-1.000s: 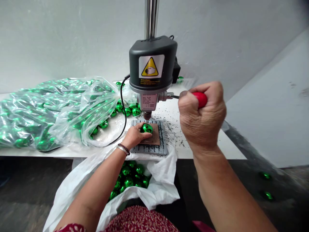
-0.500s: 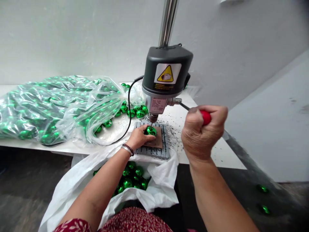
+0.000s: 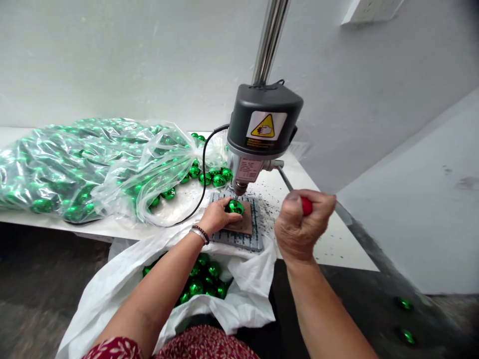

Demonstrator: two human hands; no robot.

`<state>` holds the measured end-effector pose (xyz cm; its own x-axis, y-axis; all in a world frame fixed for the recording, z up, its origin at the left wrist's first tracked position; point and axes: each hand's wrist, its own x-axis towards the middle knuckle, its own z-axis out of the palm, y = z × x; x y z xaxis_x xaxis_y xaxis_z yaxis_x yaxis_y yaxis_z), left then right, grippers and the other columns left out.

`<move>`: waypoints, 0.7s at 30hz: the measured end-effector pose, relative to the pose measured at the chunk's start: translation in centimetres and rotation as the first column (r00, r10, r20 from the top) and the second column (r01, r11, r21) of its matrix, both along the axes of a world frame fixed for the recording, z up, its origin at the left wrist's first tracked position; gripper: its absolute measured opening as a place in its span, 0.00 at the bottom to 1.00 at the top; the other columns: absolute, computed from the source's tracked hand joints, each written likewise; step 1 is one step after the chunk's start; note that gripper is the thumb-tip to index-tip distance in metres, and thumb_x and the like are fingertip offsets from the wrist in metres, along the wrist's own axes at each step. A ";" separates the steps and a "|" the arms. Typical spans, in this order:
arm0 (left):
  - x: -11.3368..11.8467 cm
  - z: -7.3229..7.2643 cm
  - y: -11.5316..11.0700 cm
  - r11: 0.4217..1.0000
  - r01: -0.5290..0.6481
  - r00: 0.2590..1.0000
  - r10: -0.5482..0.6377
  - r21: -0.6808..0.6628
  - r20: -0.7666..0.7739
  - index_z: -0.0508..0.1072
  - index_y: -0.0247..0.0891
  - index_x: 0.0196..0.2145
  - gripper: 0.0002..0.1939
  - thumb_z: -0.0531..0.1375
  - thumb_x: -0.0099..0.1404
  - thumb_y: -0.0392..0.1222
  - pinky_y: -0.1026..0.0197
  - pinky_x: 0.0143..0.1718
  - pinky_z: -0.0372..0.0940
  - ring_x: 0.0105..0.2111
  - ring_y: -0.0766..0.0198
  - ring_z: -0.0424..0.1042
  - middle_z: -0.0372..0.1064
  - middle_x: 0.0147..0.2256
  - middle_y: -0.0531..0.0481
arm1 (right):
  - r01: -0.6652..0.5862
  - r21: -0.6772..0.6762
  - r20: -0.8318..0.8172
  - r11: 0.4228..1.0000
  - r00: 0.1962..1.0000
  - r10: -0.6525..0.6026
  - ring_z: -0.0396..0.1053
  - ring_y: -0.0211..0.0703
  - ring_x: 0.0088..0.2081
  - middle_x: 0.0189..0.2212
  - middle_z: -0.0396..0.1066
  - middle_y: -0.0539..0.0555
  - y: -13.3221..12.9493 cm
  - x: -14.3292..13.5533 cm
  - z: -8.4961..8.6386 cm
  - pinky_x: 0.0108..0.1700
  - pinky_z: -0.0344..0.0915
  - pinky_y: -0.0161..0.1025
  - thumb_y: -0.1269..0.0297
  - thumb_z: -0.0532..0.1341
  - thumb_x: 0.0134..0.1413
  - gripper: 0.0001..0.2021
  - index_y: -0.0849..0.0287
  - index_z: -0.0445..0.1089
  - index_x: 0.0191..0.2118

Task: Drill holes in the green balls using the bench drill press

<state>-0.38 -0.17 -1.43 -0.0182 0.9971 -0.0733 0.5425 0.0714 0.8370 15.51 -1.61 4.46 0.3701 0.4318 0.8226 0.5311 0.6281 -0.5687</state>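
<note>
Left hand [image 3: 215, 217] had thumb and fingers clamped on a shiny green ball [image 3: 235, 207], ball between the fingertips, over the brown board [image 3: 245, 227] on the grey base plate [image 3: 256, 240]. Drill bit [image 3: 236, 198] was just above those fingertips, at the ball's top; depth, can't tell. Right hand [image 3: 302, 229]: fingers closed around the red knob [image 3: 307, 206], lever [image 3: 285, 178] running up from them to the drill press [image 3: 265, 119]. Loose green balls [image 3: 219, 180] lay beyond the left fingers, clear bag [image 3: 71, 169] of balls off to their left. Open white sack [image 3: 112, 284] with more balls was below the left fingers, nearer the body.
</note>
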 end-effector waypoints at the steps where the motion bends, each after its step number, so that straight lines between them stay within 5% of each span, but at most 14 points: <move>1: 0.0 -0.1 0.0 1.000 0.006 1.000 -0.006 0.006 -0.003 0.73 0.41 0.56 0.31 0.70 0.54 0.43 0.57 0.53 0.66 0.49 0.55 0.73 0.75 0.48 0.47 | 0.000 0.006 0.002 1.000 1.000 0.000 0.62 0.32 0.25 0.24 0.64 0.48 0.0 0.0 -0.2 0.29 0.61 0.32 0.58 0.57 0.56 0.09 0.58 0.62 0.32; 4: 0.0 -0.4 0.1 1.000 0.023 1.000 -0.023 0.015 -0.018 0.73 0.39 0.56 0.31 0.69 0.55 0.44 0.56 0.52 0.66 0.47 0.54 0.74 0.76 0.46 0.47 | 0.006 0.017 -0.016 1.000 1.000 -0.006 0.61 0.31 0.25 0.25 0.64 0.48 0.5 0.0 0.8 0.29 0.60 0.31 0.58 0.56 0.55 0.09 0.58 0.62 0.32; 7: 0.2 -0.6 0.0 0.999 0.015 0.999 -0.013 0.041 -0.047 0.74 0.41 0.52 0.27 0.69 0.54 0.45 0.57 0.49 0.66 0.44 0.56 0.74 0.75 0.44 0.49 | 0.007 -0.011 -0.025 1.000 1.000 -0.007 0.60 0.30 0.25 0.25 0.63 0.49 1.9 0.0 4.3 0.29 0.58 0.31 0.58 0.56 0.55 0.09 0.59 0.61 0.31; 12: 0.1 -0.2 -1.4 0.996 0.000 0.999 0.004 0.089 -0.047 0.74 0.40 0.49 0.24 0.68 0.55 0.43 0.59 0.44 0.67 0.39 0.58 0.74 0.76 0.39 0.51 | -0.026 -0.322 -0.080 0.947 0.997 0.000 0.50 0.26 0.23 0.20 0.54 0.44 3.5 0.0 9.7 0.29 0.54 0.30 0.66 0.61 0.55 0.12 0.60 0.57 0.27; 21: -4.7 2.3 -8.4 0.986 0.116 0.981 -0.095 0.122 -0.171 0.73 0.39 0.52 0.25 0.67 0.55 0.40 0.54 0.52 0.67 0.48 0.53 0.75 0.76 0.49 0.44 | 0.027 -0.282 -0.057 0.959 0.997 -0.045 0.51 0.25 0.24 0.21 0.59 0.44 4.2 0.1 9.2 0.31 0.52 0.31 0.70 0.59 0.55 0.08 0.61 0.59 0.28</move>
<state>-5.07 -8.57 0.89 0.0866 0.9948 0.0528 0.6716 -0.0974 0.7345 15.58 2.57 13.70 0.4363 0.6273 0.6451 0.5085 0.4197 -0.7519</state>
